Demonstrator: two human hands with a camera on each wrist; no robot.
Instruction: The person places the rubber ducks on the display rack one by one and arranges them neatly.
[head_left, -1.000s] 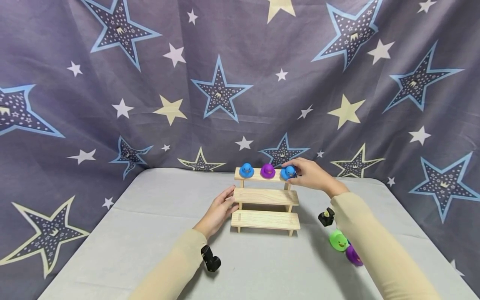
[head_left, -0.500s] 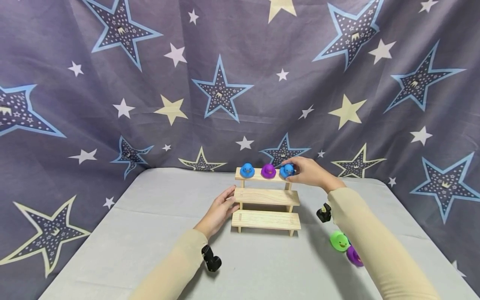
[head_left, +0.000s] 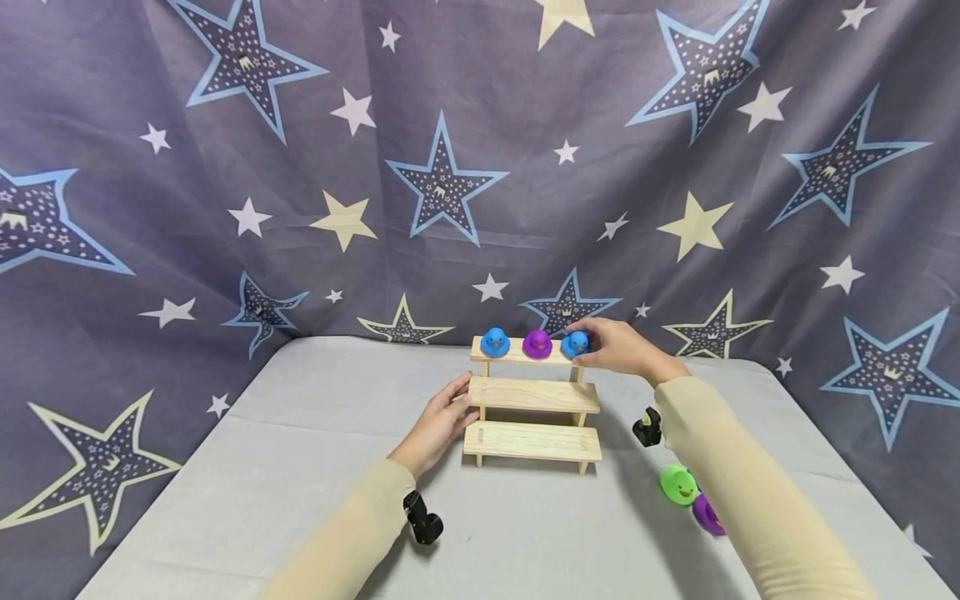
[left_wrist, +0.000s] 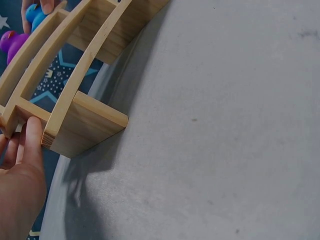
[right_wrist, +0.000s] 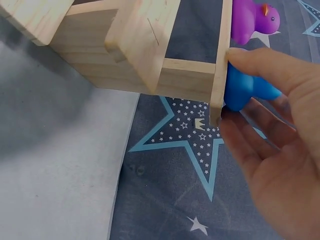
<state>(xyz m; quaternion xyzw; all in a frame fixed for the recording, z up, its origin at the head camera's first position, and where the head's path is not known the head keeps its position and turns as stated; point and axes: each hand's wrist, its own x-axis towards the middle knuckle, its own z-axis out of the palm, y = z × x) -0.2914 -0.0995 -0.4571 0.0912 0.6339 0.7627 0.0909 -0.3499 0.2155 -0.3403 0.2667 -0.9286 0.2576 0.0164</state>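
Note:
On the top step of a three-tier wooden display stand (head_left: pixel 534 393) sit two blue rubber ducks with a purple rubber duck (head_left: pixel 537 343) between them. My right hand (head_left: pixel 618 348) grips the rightmost blue rubber duck (right_wrist: pixel 240 90), thumb on one side and fingers on the other; its base touches the step in the right wrist view. The other blue rubber duck (head_left: pixel 495 342) stands at the left end. My left hand (head_left: pixel 438 421) holds the stand's left side near the middle step. In the left wrist view its thumb (left_wrist: pixel 33 137) lies against the wooden side frame, and some fingers are partly hidden.
Right of the stand, a green rubber duck (head_left: pixel 678 485) and another purple rubber duck (head_left: pixel 707 515) lie on the grey-covered table (head_left: pixel 300 467). Part of a further dark blue thing shows behind them, mostly hidden by the right sleeve. A star-patterned curtain (head_left: pixel 315 167) hangs behind.
My right hand and the blue rubber duck it grips have shifted slightly left towards the purple one since a second ago. The left hand stays on the stand.

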